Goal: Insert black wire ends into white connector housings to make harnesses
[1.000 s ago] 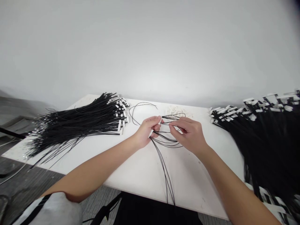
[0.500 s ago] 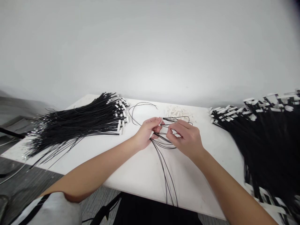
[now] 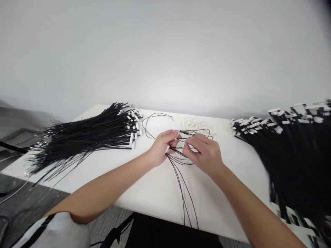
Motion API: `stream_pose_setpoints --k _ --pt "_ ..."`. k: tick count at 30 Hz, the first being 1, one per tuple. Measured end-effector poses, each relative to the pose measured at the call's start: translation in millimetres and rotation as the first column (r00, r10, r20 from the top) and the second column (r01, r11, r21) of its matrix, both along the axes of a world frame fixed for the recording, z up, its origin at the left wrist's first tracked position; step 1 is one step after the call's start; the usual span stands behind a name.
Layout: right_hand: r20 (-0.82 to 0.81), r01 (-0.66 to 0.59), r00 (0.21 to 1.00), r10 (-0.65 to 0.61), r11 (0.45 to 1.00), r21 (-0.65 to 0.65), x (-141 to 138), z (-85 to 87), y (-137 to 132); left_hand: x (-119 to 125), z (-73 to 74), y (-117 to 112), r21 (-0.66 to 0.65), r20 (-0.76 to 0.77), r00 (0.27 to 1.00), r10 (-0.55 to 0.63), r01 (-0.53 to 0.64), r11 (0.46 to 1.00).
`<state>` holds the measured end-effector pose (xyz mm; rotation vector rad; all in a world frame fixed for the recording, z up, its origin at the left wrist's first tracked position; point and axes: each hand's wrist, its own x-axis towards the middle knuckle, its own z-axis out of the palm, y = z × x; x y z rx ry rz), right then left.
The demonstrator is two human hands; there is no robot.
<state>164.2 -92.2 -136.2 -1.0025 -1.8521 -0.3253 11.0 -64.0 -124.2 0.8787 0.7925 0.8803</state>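
A heap of wires [image 3: 88, 134] lies on the bench [image 3: 150, 189]. The left hand [image 3: 161, 148] pinches a white connector [image 3: 178, 134] at its fingertips; just right, the right hand [image 3: 204, 151] has thumb and forefinger closed on one wire [image 3: 182, 138]. Farther right sits a bigger pile [image 3: 297, 162].

Surface [image 3: 207, 210] smooth, low sheen. Above it, held wires [image 3: 179, 151] look smooth, plastic-coated. On its left, wire bundle [image 3: 88, 132] with shiny, metal-looking tips [image 3: 42, 139]. Loose connectors [image 3: 193, 123] at its back: matt plastic. Wall [image 3: 165, 62] behind it: smooth, matt.
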Motion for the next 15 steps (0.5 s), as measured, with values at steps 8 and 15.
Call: stream_pose_setpoints --k 8,15 --pt "0.047 0.027 0.999 -0.028 0.999 0.038 1.7 1.1 0.4 -0.8 5.2 0.5 -0.043 0.070 0.997 0.014 -0.011 0.999" --pt "0.318 -0.062 0.946 -0.054 0.938 0.342 0.2 11.3 -3.5 -2.9 2.2 4.5 -0.200 0.215 0.973 0.087 -0.043 0.979"
